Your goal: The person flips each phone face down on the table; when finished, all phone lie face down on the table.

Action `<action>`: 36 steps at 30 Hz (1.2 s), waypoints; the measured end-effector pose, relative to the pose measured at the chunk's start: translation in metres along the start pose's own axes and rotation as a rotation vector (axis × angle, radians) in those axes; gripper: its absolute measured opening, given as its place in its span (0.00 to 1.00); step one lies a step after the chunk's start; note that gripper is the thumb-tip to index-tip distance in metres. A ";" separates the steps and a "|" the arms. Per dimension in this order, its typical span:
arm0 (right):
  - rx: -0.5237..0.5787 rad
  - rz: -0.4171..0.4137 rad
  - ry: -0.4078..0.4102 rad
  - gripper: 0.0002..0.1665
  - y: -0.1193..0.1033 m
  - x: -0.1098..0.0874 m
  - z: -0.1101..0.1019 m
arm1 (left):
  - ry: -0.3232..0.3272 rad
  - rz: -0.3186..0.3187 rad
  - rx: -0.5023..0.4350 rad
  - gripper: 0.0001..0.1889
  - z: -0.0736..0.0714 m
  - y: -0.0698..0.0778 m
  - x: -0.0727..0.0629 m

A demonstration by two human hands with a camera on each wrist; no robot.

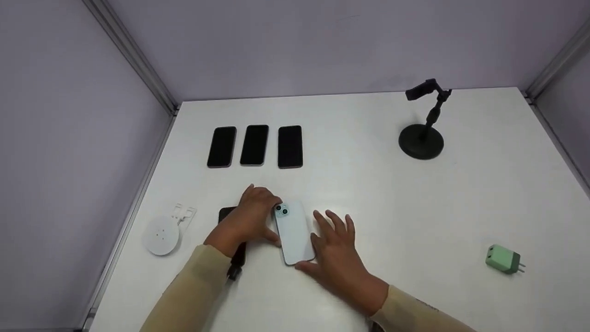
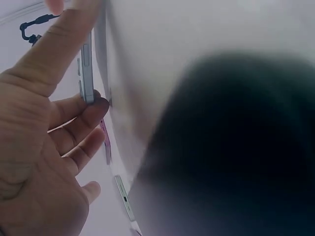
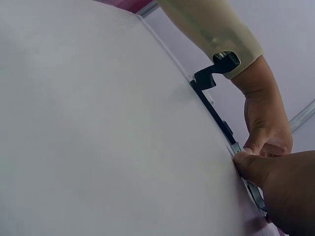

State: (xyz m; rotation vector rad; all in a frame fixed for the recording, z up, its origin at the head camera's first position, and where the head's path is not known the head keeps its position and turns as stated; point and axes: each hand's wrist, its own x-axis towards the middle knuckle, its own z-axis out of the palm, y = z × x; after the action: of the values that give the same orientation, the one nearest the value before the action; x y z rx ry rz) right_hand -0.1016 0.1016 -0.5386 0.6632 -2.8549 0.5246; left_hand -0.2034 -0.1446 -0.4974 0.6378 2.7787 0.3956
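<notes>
A pale blue smartphone (image 1: 295, 235) lies back up on the white table, its twin camera at the upper left. My left hand (image 1: 256, 214) holds it at the top left corner and along the left edge. In the left wrist view, the fingers bend round one end of the phone (image 2: 87, 69). My right hand (image 1: 339, 251) grips its lower right, thumb at the bottom edge and index finger bent against the side. Under my left wrist lies a black slab like another phone (image 1: 226, 212), mostly hidden by the forearm.
Three dark-screened phones (image 1: 290, 146) lie in a row farther back. A white round charger (image 1: 161, 235) with a folding stand is at the left. At the back right stands a black phone stand (image 1: 421, 140). A green charger plug (image 1: 503, 259) lies at the right.
</notes>
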 end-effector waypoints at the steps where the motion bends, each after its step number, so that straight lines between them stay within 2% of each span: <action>1: -0.001 -0.008 0.003 0.44 -0.002 0.000 0.000 | 0.001 0.005 0.014 0.52 0.000 -0.002 -0.001; 9: -0.027 -0.002 -0.019 0.45 -0.013 0.004 0.003 | 0.032 0.036 0.048 0.54 -0.001 -0.012 -0.006; 15: 0.016 0.024 -0.048 0.45 -0.015 0.005 0.004 | 0.040 0.020 -0.015 0.53 -0.001 -0.015 -0.013; 21: 0.022 0.013 -0.048 0.45 -0.022 0.006 0.005 | 0.007 0.019 -0.038 0.51 -0.005 -0.018 -0.016; 31: -0.027 -0.037 0.007 0.43 -0.037 0.008 0.012 | -0.029 -0.009 -0.013 0.52 -0.008 -0.026 -0.021; 36: -0.031 -0.039 0.005 0.43 -0.045 0.010 0.017 | -0.040 -0.036 0.004 0.53 -0.008 -0.030 -0.025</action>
State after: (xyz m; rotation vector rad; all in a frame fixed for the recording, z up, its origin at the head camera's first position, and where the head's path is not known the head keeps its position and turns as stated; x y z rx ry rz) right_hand -0.0911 0.0536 -0.5382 0.7090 -2.8334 0.4749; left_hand -0.1960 -0.1838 -0.4952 0.5891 2.7494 0.3656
